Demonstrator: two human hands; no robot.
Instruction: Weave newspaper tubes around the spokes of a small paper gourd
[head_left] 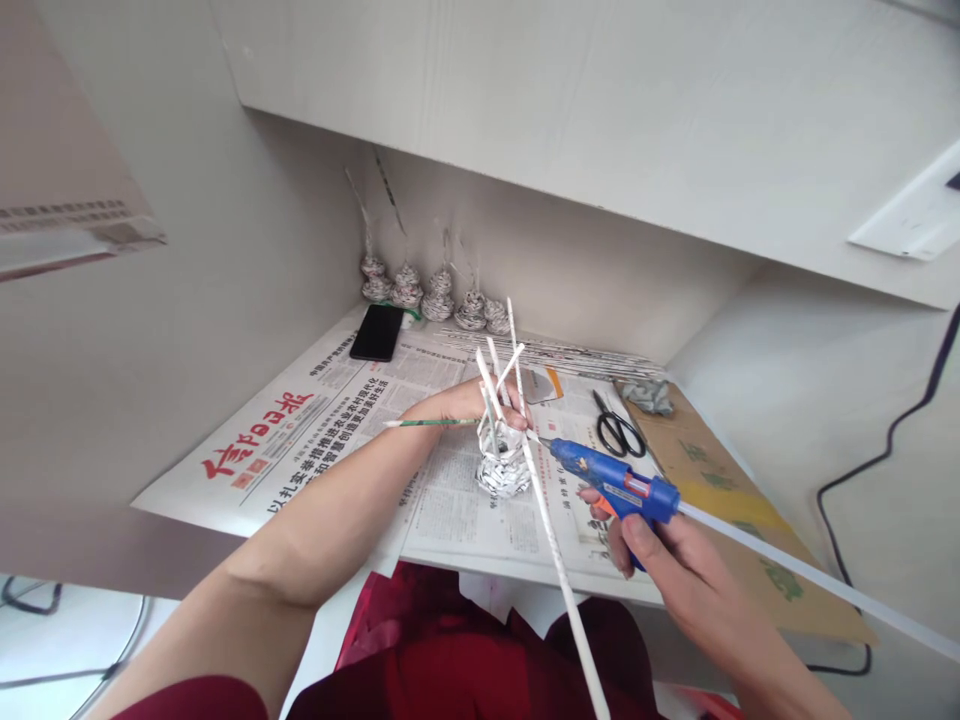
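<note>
My right hand [652, 550] is wrapped round the grip of a blue hot glue gun [611, 475], with a long white glue stick [795, 560] trailing out of its back. The nozzle points left, at or very near a long white rolled-paper tube [555, 550] by the rim of a small woven newspaper basket [504, 472]. Behind that rim, my left hand [510, 400] has its fingers closed on the basket, partly hidden by upright paper tubes. Several tubes stick up from the basket, and one with green on it [435, 423] reaches left across my forearm.
Newspaper sheets [330, 450] cover the table. Along the back wall stand several woven gourd shapes [437, 295], near a black phone [377, 332]. Paper tubes [570, 355] lie at the back; black scissors [619, 430], a crumpled grey cloth [649, 397] and cardboard [742, 530] are at right. A cabinet overhangs.
</note>
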